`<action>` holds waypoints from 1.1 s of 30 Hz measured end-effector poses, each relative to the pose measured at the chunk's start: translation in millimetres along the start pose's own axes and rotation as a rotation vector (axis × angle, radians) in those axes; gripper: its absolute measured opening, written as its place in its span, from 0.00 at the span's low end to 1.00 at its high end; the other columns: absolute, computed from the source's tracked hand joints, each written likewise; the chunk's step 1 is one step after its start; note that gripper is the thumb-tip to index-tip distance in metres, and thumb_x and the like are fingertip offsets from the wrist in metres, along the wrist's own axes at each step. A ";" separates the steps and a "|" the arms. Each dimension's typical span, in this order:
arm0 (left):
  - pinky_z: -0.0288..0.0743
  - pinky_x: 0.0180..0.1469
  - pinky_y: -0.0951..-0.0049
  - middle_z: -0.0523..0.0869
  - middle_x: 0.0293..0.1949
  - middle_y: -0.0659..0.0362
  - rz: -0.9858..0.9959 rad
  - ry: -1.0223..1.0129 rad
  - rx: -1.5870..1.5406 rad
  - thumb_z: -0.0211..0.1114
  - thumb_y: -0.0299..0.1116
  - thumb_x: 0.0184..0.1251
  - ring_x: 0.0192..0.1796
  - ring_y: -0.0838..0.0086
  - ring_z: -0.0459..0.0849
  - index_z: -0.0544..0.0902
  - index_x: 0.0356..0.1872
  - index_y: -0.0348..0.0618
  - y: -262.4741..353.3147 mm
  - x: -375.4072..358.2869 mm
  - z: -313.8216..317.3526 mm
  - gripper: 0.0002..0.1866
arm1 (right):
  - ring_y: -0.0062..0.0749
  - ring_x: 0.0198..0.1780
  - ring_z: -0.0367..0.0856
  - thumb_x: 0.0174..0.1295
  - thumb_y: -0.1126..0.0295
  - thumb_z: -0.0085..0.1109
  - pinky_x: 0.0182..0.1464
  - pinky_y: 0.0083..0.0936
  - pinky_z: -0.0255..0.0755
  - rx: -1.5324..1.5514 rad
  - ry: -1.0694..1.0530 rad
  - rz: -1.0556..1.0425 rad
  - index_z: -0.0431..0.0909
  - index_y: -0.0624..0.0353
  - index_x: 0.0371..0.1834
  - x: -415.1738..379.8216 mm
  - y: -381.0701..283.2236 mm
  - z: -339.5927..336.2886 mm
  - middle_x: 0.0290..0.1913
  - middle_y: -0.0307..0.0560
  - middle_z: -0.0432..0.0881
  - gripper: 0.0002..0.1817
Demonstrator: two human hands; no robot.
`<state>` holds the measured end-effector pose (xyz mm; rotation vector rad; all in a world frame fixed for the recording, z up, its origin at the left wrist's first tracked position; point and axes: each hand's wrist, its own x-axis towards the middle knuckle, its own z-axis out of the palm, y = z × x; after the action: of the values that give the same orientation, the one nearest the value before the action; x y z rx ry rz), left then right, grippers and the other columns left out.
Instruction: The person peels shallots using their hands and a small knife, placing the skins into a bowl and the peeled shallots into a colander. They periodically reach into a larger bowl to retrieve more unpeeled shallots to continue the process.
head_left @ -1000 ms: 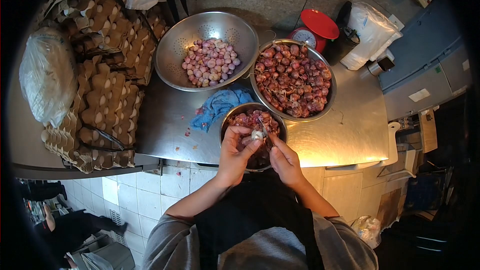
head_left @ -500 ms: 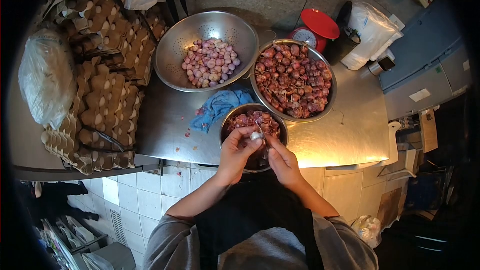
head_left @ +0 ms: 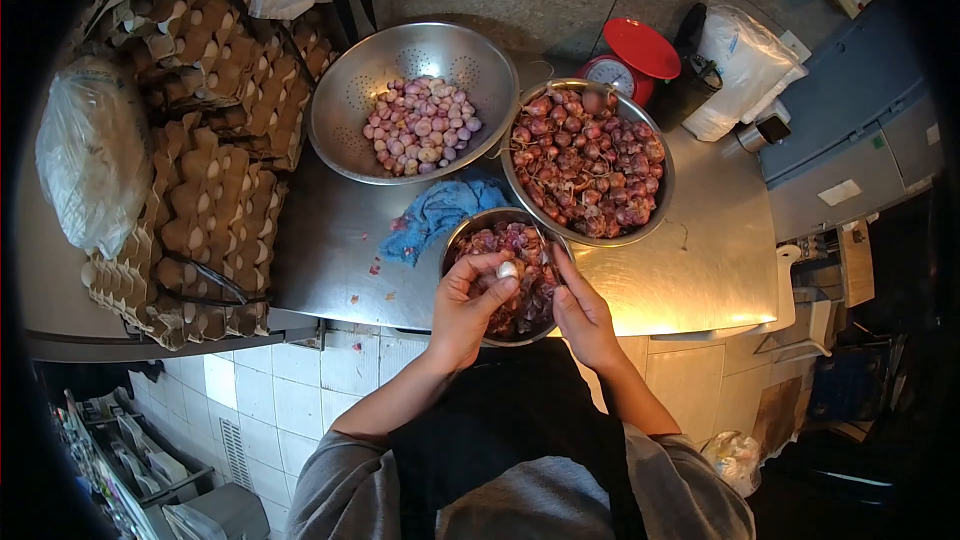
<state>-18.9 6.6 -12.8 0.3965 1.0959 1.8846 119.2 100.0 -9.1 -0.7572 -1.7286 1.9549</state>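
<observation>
My left hand (head_left: 468,308) pinches a pale, peeled shallot (head_left: 507,269) between thumb and fingertips, above a small metal bowl (head_left: 447,258) of loose reddish skins (head_left: 500,239). My right hand (head_left: 588,318) is at the bowl's right side, closed round a small knife (head_left: 546,243); only a thin bit of its blade shows and the handle is hidden. Beyond the bowl, a large colander (head_left: 340,105) holds peeled shallots (head_left: 422,125). To its right, a metal basin (head_left: 664,195) is full of unpeeled red shallots (head_left: 585,160).
A crumpled blue cloth (head_left: 445,213) lies left of the small bowl on the steel table (head_left: 700,275). Stacked egg trays (head_left: 215,225) and a plastic bag (head_left: 95,155) crowd the left side. A red scale (head_left: 640,48) stands behind the basin.
My right hand has moved right, away from the shallot, taking the knife along. My left hand still holds the shallot, slightly lower and farther left.
</observation>
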 end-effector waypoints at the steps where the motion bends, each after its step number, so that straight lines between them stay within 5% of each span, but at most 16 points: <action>1: 0.75 0.47 0.77 0.79 0.40 0.60 0.011 0.006 0.011 0.62 0.21 0.57 0.42 0.80 0.77 0.75 0.45 0.38 0.0 0.0 0.2 0.14 | 0.26 0.62 0.62 0.68 0.67 0.41 0.62 0.19 0.52 -0.014 -0.017 0.017 0.56 0.62 0.66 -1.4 0.9 0.3 0.62 0.46 0.65 0.24; 7: 0.73 0.46 0.81 0.80 0.38 0.61 0.030 0.027 0.048 0.65 0.19 0.53 0.40 0.81 0.77 0.77 0.42 0.37 3.9 -2.4 5.3 0.14 | 0.31 0.64 0.61 0.67 0.67 0.42 0.62 0.22 0.53 -0.027 -0.098 0.132 0.58 0.62 0.64 -10.0 -16.2 9.2 0.62 0.50 0.66 0.23; 12: 0.73 0.46 0.81 0.81 0.38 0.60 0.068 0.043 0.111 0.65 0.19 0.52 0.39 0.81 0.78 0.77 0.42 0.36 2.2 -3.1 4.7 0.14 | 0.33 0.62 0.65 0.67 0.67 0.43 0.61 0.23 0.56 -0.317 -0.075 -0.219 0.62 0.62 0.62 -3.7 -8.3 12.3 0.59 0.52 0.70 0.21; 17: 0.72 0.46 0.81 0.80 0.37 0.61 0.083 0.040 0.136 0.65 0.19 0.52 0.40 0.81 0.78 0.78 0.43 0.36 1.1 -2.8 3.0 0.15 | 0.31 0.63 0.63 0.66 0.67 0.44 0.62 0.23 0.54 -0.130 -0.063 -0.044 0.62 0.62 0.62 -5.8 -1.6 6.5 0.60 0.52 0.68 0.22; 24: 0.71 0.48 0.81 0.78 0.41 0.62 0.170 0.023 0.259 0.66 0.19 0.51 0.43 0.81 0.77 0.79 0.42 0.36 3.8 -4.7 1.6 0.15 | 0.32 0.62 0.64 0.66 0.67 0.44 0.62 0.23 0.55 -0.189 -0.097 -0.062 0.61 0.61 0.63 -6.5 -8.7 12.6 0.59 0.50 0.69 0.22; 29: 0.70 0.49 0.79 0.77 0.43 0.59 0.162 0.020 0.242 0.66 0.17 0.50 0.44 0.79 0.76 0.71 0.51 0.38 3.6 -4.1 1.1 0.24 | 0.33 0.63 0.63 0.66 0.68 0.44 0.62 0.23 0.54 -0.071 -0.082 0.146 0.60 0.61 0.63 -9.0 -9.6 9.6 0.60 0.52 0.67 0.22; 33: 0.70 0.50 0.78 0.77 0.42 0.58 0.229 0.032 0.251 0.65 0.15 0.48 0.45 0.78 0.76 0.63 0.55 0.40 5.5 -4.8 4.1 0.31 | 0.32 0.63 0.63 0.66 0.68 0.44 0.62 0.23 0.54 -0.136 -0.093 -0.014 0.60 0.63 0.63 -8.8 -10.3 15.2 0.60 0.52 0.68 0.22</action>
<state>-16.6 3.7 -5.3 0.6601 1.3623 1.9601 115.7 84.3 3.3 -0.7072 -1.9324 1.9064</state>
